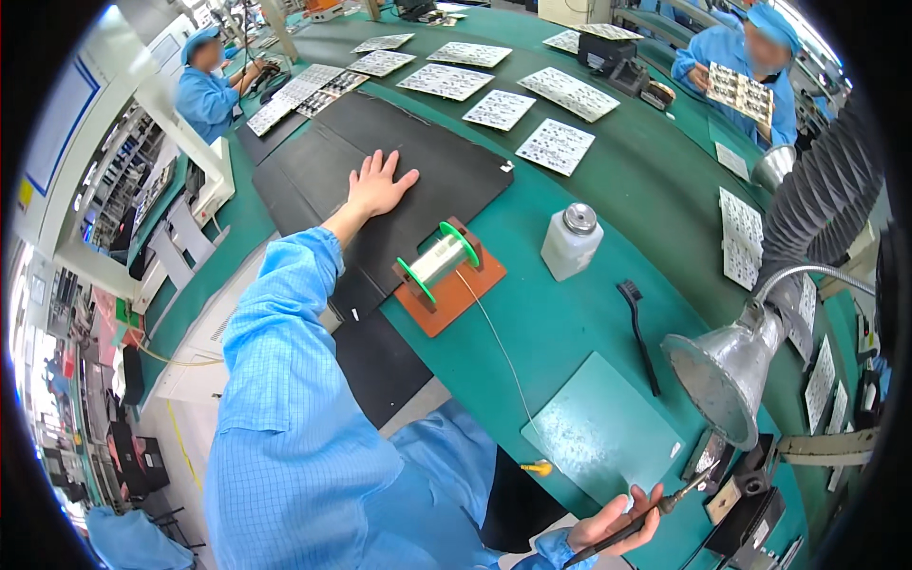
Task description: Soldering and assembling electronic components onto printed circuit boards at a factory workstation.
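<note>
My left hand [381, 186] lies flat with fingers spread on a large black sheet [323, 142] at the left of the bench. In my right hand [622, 522], near the lower edge, is a soldering iron [670, 502], its tip pointing up and right toward a soldering station [708, 465]. A reel of solder wire [439, 260] with green flanges sits on an orange-brown stand [456, 296] just below my left hand. Its wire runs down to a small yellow piece [538, 467] at the bench edge. Before my right hand lies a light green mat [603, 427].
A white bottle [572, 243] with a metal cap and a black brush [640, 337] stand and lie right of the reel. A metal fume hood [712, 385] on a ribbed hose overhangs the right side. Several circuit boards [556, 147] lie farther back. Two co-workers sit across the bench.
</note>
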### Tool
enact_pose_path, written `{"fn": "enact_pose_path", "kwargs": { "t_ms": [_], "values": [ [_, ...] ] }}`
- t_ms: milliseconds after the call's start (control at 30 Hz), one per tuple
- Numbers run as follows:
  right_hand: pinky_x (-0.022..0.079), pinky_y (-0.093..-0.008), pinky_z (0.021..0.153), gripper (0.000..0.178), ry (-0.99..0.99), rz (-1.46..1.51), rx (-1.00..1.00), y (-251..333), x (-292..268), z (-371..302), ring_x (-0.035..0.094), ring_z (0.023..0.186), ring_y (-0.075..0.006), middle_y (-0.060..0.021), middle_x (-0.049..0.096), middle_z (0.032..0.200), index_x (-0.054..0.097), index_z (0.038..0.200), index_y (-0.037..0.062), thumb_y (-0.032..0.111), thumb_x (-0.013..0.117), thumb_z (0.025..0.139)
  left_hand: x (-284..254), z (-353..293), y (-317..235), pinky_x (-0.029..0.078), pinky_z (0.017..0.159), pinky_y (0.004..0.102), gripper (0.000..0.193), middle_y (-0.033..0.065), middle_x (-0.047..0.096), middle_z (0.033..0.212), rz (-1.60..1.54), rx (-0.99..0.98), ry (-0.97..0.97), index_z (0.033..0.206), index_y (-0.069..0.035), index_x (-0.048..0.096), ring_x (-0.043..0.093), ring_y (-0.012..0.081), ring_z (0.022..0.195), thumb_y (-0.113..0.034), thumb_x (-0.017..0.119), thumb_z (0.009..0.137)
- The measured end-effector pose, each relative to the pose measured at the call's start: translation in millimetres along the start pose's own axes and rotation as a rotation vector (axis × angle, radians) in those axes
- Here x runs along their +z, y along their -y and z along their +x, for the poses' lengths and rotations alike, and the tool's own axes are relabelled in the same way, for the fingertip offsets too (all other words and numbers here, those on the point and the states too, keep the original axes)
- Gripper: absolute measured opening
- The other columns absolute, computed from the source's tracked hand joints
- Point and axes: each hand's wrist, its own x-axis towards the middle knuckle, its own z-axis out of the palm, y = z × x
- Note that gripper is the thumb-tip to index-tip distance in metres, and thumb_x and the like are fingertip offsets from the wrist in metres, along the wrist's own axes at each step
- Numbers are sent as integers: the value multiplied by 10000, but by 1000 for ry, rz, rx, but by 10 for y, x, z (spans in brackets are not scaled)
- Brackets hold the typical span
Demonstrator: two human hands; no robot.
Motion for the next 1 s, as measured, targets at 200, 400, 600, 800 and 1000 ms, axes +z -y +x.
{"fn": "enact_pose_path", "kwargs": {
  "t_ms": [200,400,600,800,1000],
  "values": [
    [496,-383,771,442,-119,1,-82,105,103,82,601,865,-290,-243,574,1141,412,1234,-33,113,633,880,-37,-105,-76,132,1122,535,820,168,158,1544,-24,2,10,1483,-137,232,123,325,1432,-678,338,876],
    [490,-403,777,487,-94,7,-85,40,54,68,596,875,-315,-298,530,1193,379,1229,-26,95,659,849,-23,-292,-28,133,1128,526,844,168,147,1546,5,80,23,1482,-117,224,126,322,1432,-687,344,871],
    [488,-402,758,476,-124,67,-85,31,84,66,593,850,-317,-292,540,1160,396,1218,-20,73,665,835,-25,-168,-42,136,1133,510,839,150,157,1548,15,50,10,1481,-126,233,133,307,1433,-691,339,870],
    [481,-405,765,476,-128,24,-63,20,73,46,588,846,-307,-286,540,1155,400,1215,-15,72,664,829,-24,-193,-24,145,1132,509,827,159,174,1541,7,72,-1,1476,-137,256,144,312,1430,-691,346,868],
    [481,-394,770,464,-126,59,-56,53,49,42,588,855,-302,-281,546,1162,405,1211,-13,68,659,830,-213,-398,33,198,1120,503,729,181,246,1512,-20,211,43,1441,-139,347,209,336,1407,-606,423,886]
  ]
}}
